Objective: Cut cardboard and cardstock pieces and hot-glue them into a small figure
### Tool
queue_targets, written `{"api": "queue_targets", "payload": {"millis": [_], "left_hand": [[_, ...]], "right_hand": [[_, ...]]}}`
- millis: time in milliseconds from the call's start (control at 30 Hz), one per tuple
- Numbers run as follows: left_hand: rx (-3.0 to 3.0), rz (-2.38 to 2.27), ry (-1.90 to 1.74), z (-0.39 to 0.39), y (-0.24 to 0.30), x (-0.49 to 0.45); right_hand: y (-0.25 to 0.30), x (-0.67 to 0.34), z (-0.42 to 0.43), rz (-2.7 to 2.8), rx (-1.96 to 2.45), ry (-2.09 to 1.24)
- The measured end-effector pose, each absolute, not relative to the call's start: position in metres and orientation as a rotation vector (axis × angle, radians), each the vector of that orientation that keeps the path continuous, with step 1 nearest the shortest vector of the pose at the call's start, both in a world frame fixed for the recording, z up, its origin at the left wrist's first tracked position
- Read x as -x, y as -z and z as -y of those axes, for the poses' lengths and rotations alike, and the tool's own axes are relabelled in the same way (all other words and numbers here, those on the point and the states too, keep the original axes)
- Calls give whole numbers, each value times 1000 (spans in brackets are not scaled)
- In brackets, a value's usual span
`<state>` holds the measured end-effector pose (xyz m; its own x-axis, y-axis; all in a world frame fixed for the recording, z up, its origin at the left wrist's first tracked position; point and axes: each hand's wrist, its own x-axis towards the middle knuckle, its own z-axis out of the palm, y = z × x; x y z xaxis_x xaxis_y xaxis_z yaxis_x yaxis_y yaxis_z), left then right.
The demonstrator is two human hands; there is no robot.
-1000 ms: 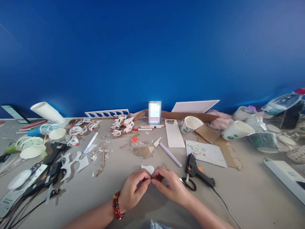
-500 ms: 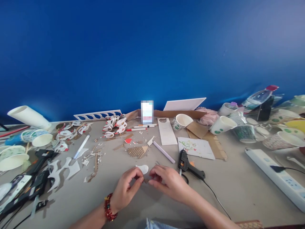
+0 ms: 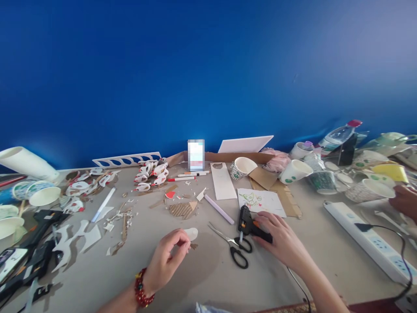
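My left hand, with a red bead bracelet at the wrist, pinches a small white rounded cutout. A small brown scrap shows by its fingertips. My right hand is closed over the handle of a black hot glue gun, which lies on the table with its nozzle end to the left. Just left of the gun, black-handled scissors lie with their blades pointing up and left. A pale purple stick rests beyond them.
Another person's hand reaches in at the right edge by the paper cups. A white power strip lies at right. White-and-red cutouts, cardboard scraps and more glue guns lie ahead and left.
My right hand has left the small piece by my left hand and moved right onto the glue gun. The scissors are now uncovered. Another person's hand has appeared at the right edge.
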<state>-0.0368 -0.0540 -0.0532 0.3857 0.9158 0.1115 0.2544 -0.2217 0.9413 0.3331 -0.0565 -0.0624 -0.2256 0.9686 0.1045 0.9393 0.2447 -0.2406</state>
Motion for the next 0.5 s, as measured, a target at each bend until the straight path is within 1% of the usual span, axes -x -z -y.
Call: {"api": "queue_targets", "payload": {"millis": [300, 400, 500], "left_hand": [[-1725, -1052, -896, 54, 52, 37], [-1685, -1055, -902, 54, 51, 37], [-1639, -1071, -911, 53, 52, 38]], "right_hand": [[57, -339, 52, 2220, 1748, -346], [59, -348, 50, 2042, 1691, -476], [61, -359, 49, 1651, 1624, -699]]}}
